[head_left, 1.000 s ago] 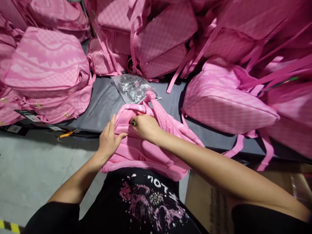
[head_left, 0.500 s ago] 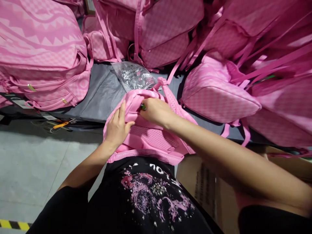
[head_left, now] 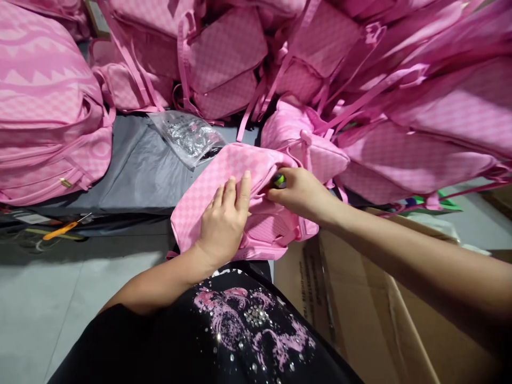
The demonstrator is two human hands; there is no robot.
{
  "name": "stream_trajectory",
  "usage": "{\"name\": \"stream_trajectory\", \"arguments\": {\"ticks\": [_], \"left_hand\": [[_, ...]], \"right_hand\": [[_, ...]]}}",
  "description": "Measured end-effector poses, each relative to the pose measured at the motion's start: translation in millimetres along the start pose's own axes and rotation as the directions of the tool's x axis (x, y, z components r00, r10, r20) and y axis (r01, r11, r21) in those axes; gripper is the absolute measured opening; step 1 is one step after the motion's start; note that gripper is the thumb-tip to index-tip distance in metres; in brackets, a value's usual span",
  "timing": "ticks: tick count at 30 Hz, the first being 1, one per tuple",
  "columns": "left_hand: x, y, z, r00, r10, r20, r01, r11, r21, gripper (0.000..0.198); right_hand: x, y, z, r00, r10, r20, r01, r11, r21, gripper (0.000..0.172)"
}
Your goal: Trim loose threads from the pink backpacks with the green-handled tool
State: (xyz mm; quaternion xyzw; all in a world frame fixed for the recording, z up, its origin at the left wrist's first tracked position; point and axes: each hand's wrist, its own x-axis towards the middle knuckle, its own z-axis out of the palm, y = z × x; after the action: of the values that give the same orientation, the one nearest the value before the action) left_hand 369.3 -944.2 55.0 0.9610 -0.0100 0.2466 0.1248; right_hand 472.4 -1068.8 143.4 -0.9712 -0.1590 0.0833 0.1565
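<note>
A pink checkered backpack (head_left: 200, 205) rests tilted at the table's edge, against the front of my black shirt. My left hand (head_left: 224, 226) lies on its checkered panel, palm down with the fingers stretched out. At the bag's right side, near a folded seam, my right hand (head_left: 307, 194) is closed around a small green-and-black tool (head_left: 280, 181). Most of that tool is hidden by my fingers, so its kind cannot be made out. Below the hands, part of the dotted mesh back padding (head_left: 268, 228) shows.
Several pink backpacks (head_left: 228, 58) are piled along the back and right. A large one (head_left: 44, 117) stands at left. On the grey-covered table (head_left: 128, 165) lies a clear plastic bag (head_left: 190, 136). An orange-handled pointed tool (head_left: 60, 231) sits below the edge; a cardboard box (head_left: 360, 298) stands lower right.
The backpack has turned, so its checkered panel faces up where the padded back showed before. My left hand has shifted onto that panel; the right still grips the tool. The view has swung right.
</note>
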Motion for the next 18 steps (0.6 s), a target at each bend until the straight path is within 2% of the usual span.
{"name": "stream_trajectory", "arguments": {"ticks": [6,9,13,18], "left_hand": [[-2,-15,17.5,0.997,-0.078,0.010,0.078,0.995,-0.060,0.072],[-1,-18,16.8,0.998,-0.056,-0.007,0.055,0.995,-0.088,0.069],[2,-19,15.3,1.000,-0.008,-0.026,0.004,0.991,-0.136,0.061],[2,-21,24.6,0.998,0.036,-0.045,-0.043,0.984,-0.173,0.058]], "right_hand": [[17,-5,24,1.000,0.013,-0.012,-0.014,0.999,-0.046,0.017],[15,-3,23,0.998,0.052,-0.024,-0.053,0.998,-0.047,0.021],[12,5,15,0.997,0.035,-0.061,-0.039,0.997,-0.073,0.013],[15,18,18,0.996,0.024,-0.087,-0.038,0.987,-0.156,0.011]]}}
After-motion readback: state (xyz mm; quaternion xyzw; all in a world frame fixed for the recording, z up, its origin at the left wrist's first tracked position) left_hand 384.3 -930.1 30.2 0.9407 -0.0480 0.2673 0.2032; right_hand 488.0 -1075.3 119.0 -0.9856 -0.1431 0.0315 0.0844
